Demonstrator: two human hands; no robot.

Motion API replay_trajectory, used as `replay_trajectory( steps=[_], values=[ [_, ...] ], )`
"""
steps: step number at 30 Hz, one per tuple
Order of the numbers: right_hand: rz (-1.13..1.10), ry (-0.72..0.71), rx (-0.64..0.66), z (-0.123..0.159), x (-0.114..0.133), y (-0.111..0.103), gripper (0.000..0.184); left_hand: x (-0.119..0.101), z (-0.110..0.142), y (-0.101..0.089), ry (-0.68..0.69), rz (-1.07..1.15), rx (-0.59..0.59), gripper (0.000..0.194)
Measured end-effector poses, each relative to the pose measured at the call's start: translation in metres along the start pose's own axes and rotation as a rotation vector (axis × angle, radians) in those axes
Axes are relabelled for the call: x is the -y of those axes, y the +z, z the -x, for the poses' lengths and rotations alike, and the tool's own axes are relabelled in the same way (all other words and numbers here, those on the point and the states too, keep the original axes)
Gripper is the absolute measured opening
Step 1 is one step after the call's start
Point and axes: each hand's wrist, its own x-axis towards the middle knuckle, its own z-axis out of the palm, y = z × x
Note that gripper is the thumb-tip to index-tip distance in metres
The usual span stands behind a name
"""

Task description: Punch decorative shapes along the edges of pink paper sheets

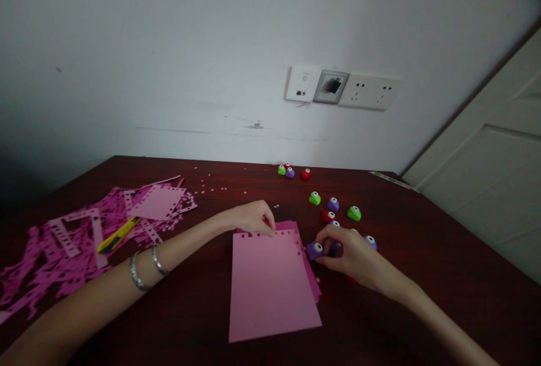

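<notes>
A pink sheet of paper [273, 287] lies on the table with small shapes punched along its top edge and a few at its upper right. More pink sheets [311, 279] stick out from under it. My left hand [253, 218] is closed, its fingertips pinching the sheet's top edge. Between the thumb and fingers of my right hand [350, 253] is a purple craft punch [315, 250] with a white knob, tilted beside the sheet's upper right edge. Several other punches surround that hand, among them a green one [354, 213] and a red one [328, 217]; some are partly hidden by it.
Pink punched strips [63, 242] form a pile at the left, with a yellow cutter knife [118, 235] and a smaller pink sheet [158, 201] on top. More punches, one red [305, 174], stand near the wall [190, 73]. Tiny punched bits are scattered at the back.
</notes>
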Motion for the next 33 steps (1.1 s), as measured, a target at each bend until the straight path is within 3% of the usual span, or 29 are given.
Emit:
replay_trajectory(
  steps=[7, 33],
  values=[
    [-0.058, 0.007, 0.005, 0.0, 0.005, 0.006, 0.012, 0.009, -0.003, -0.006, -0.014, 0.146, 0.022, 0.02],
    [-0.047, -0.035, -0.009, 0.001, 0.008, 0.01, 0.013, 0.02, -0.005, -0.009, -0.031, 0.196, 0.003, 0.022]
  ],
)
